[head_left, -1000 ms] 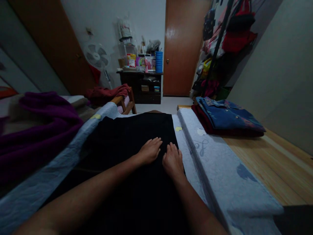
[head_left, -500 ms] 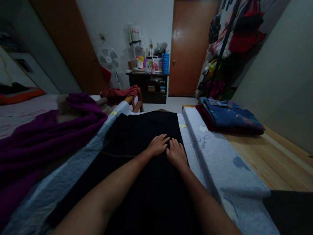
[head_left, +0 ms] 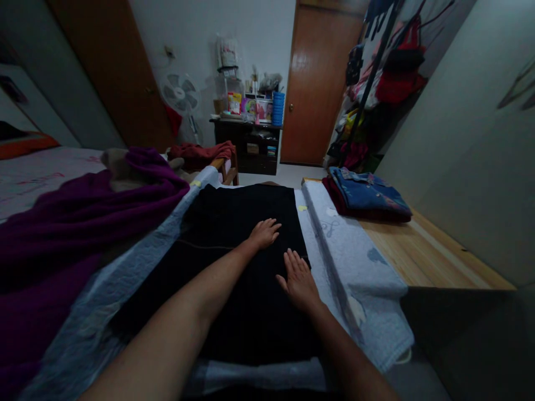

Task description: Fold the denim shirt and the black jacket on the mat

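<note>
A black garment [head_left: 242, 267] lies spread over a light blue and white patterned cloth [head_left: 355, 250]. My left hand [head_left: 265, 233] rests palm down on the upper middle of the garment, fingers stretched out. Lower and to the right, my right hand [head_left: 298, 278] lies on the garment near its right edge, with fingers extended and the thumb apart. Neither hand holds anything, and there is a gap between them. The garment's near edge shows between my forearms.
Folded blue denim [head_left: 368, 192] sits on dark red cloth on a wooden surface [head_left: 426, 250] at the right. A purple blanket [head_left: 75, 228] covers the left side. Beyond are a white fan [head_left: 181, 93], a dark cabinet [head_left: 246, 147] and a door [head_left: 315, 83].
My hands have moved apart; the right one is lower in view with its thumb spread. The view has shifted, and the garment's near edge now shows.
</note>
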A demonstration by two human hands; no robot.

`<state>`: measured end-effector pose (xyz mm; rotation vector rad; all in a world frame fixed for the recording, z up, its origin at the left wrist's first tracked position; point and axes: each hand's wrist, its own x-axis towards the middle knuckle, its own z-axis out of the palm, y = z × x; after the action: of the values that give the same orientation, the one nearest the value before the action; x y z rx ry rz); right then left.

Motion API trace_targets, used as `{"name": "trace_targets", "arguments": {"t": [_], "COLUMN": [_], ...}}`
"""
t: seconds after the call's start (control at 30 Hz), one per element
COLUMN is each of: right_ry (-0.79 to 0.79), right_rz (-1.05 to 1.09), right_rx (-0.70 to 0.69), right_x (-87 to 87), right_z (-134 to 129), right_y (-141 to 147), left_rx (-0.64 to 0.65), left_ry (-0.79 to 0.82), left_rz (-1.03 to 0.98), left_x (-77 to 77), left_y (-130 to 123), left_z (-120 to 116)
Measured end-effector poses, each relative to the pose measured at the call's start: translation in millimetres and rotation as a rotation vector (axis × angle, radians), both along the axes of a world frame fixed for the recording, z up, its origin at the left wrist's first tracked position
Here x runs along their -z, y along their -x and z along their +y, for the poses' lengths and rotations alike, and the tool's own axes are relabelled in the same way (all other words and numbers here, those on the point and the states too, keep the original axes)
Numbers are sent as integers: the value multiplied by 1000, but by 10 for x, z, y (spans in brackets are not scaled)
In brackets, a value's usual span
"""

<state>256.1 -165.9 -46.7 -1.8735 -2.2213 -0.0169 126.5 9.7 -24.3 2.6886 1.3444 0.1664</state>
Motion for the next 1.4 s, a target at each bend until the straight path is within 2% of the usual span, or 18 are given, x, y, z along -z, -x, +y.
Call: {"name": "trace_targets", "arguments": {"t": [0.1,0.2,0.33,0.43,0.57,0.67,0.8,0.9,0.97,1.07,1.2,1.4], "right_ry": [9,1,-4,6,49,93,208,310,231,97,71,99], "right_rz": [4,2,11,17,20,26,62,177,235,208,126,43], "right_rx": [15,17,15,13,-15,-33,-50,-41,-10,42,70,50], "right_x": [-18,-29,-24,-26,-12,-29,-239,-439,-478,-364,-176,-165], "right_z": [-47,-44,-37,-53,-155,-281,-374,-343,-323,-359,-472,-557], "right_y": [5,9,4,0,-42,-114,-150,-20,129,337,421,330], "left_rx": [-6,34,65,40,39,42,37,36,38,48,46,33], "left_ry": [69,140,106,77,34,41,55,61,56,27,-4,40], "left_rz": [35,71,50,27,-9,-8,-9,-2,-1,-35,-81,-92], "left_x": [-97,-137,-72,28,130,138,90,72,83,124,157,109], "left_y": [-1,70,270,401,468,464,447,443,450,477,504,499], "left_z": [-212,-656,-1324,-1580,-1613,-1599,-1625,-1637,-1636,-1635,-1654,-1627]}}
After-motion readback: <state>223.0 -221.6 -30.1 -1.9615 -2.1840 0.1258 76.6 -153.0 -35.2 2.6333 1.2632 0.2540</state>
